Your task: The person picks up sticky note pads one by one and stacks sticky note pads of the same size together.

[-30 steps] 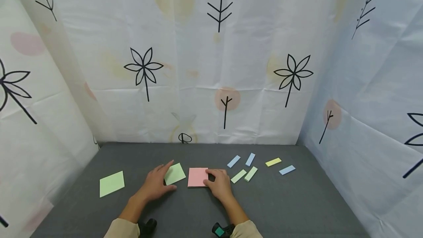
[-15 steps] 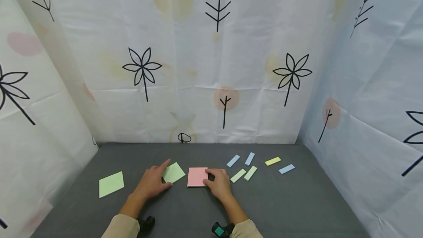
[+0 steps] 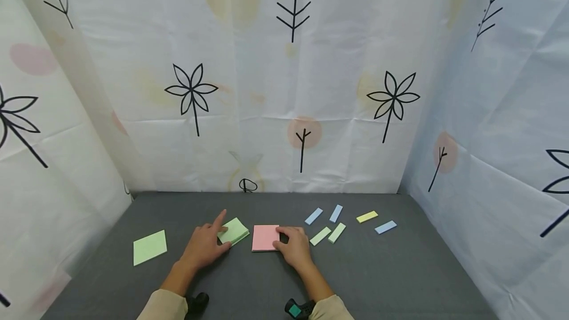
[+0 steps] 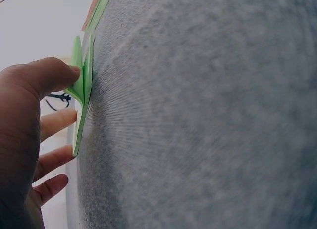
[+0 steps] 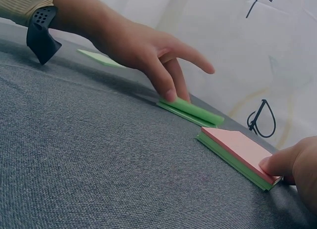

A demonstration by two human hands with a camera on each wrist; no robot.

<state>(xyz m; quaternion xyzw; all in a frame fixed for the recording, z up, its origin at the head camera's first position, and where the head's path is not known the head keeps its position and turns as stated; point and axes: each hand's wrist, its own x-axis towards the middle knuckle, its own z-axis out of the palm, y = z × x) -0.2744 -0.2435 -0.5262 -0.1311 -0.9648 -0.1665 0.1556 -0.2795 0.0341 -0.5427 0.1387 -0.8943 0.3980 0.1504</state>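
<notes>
Green pad (image 3: 235,230) on the table (image 3: 378,270), leaves bent apart, pinched by the left hand (image 3: 203,247).
Curtain (image 3: 266,63) round three sides, printed with black line plants; table grey. Left hand: thumb and fingers pinch the left end of the pad, index finger extended clear. Right hand (image 3: 295,248): thumb and fingers grip the right edge of the pink pad (image 3: 265,237), just beside the green; green layer beneath the pink (right wrist view). Sheet (image 3: 150,248), plain green, flat, well left. Right wristband (image 3: 306,310) dark with green panel; any marking too small to read. Strips (image 3: 313,216), plain-faced, right of right hand: three blue, two green, one yellow.
</notes>
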